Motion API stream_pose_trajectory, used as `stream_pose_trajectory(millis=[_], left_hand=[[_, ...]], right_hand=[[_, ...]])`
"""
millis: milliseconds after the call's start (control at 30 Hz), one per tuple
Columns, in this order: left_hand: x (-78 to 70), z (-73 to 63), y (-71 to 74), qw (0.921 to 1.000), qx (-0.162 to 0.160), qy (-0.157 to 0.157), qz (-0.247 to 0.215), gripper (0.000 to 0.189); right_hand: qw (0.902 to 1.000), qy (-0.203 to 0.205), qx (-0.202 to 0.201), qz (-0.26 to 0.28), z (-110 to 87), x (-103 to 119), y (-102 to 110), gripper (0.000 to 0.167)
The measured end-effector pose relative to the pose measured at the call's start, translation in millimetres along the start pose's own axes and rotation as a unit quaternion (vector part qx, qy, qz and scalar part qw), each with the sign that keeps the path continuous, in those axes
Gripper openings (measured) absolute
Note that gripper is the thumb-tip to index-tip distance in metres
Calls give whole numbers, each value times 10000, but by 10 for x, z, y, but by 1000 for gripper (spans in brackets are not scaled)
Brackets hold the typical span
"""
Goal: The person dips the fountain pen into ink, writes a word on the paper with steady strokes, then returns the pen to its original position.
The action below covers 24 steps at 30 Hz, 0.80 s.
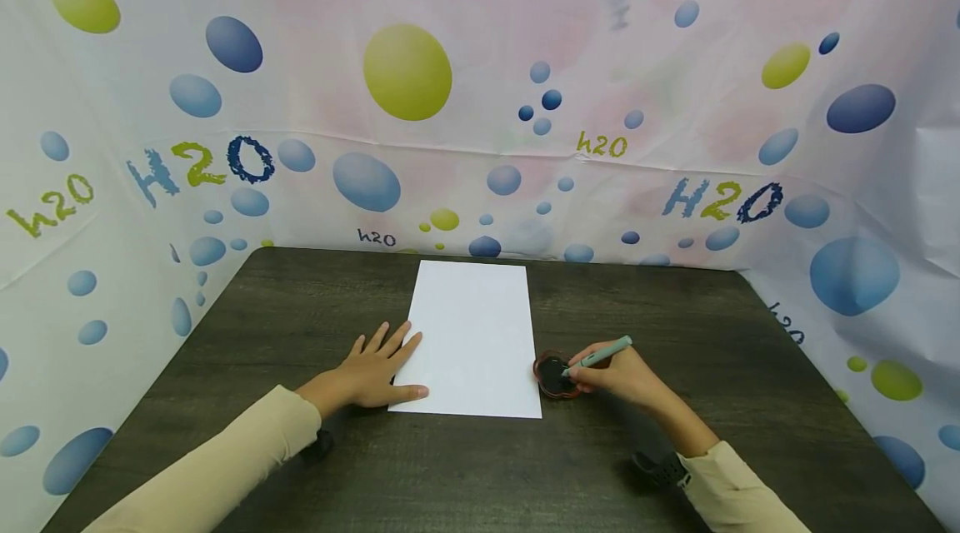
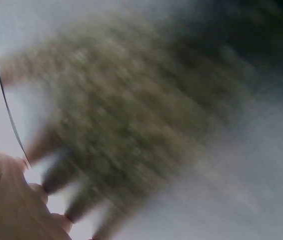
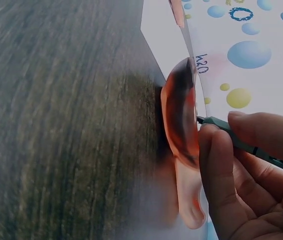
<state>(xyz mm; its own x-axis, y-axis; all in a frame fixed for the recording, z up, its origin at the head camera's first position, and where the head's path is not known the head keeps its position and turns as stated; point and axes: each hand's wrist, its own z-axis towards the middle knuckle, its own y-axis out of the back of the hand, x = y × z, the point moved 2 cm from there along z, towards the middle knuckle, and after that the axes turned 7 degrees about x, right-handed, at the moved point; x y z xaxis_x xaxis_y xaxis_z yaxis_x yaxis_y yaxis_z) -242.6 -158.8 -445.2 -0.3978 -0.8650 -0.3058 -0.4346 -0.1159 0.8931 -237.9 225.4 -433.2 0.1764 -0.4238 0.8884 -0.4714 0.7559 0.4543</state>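
A blank white sheet of paper (image 1: 476,333) lies on the dark wooden table (image 1: 450,466). My left hand (image 1: 371,373) rests flat with spread fingers at the sheet's lower left edge, the thumb on the paper. In my right hand (image 1: 622,376) a green pen (image 1: 606,352) is pinched between thumb and fingers, tilted, its dark tip (image 3: 200,120) at a small dish. That dish (image 1: 538,368), reddish-brown and glossy, holds something black and stands by the sheet's right edge. The left wrist view shows the left palm (image 2: 11,200) with a blurred tabletop reflection.
A white backdrop (image 1: 480,33) with blue and green dots and "H2O" lettering surrounds the table at the back and sides. Dark straps (image 1: 663,470) sit at the wrists, next to the beige sleeves (image 1: 225,458).
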Motion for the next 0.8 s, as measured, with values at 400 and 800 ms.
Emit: stream_pose_trajectory(millis=[400, 800], left_hand=[[4, 8, 1, 10000, 31, -20, 0, 92], [-4, -8, 13, 9999, 82, -49, -51, 93]], right_hand=[[10000, -26, 45, 15, 28, 34, -14, 21], [10000, 29, 18, -11, 24, 43, -23, 20]])
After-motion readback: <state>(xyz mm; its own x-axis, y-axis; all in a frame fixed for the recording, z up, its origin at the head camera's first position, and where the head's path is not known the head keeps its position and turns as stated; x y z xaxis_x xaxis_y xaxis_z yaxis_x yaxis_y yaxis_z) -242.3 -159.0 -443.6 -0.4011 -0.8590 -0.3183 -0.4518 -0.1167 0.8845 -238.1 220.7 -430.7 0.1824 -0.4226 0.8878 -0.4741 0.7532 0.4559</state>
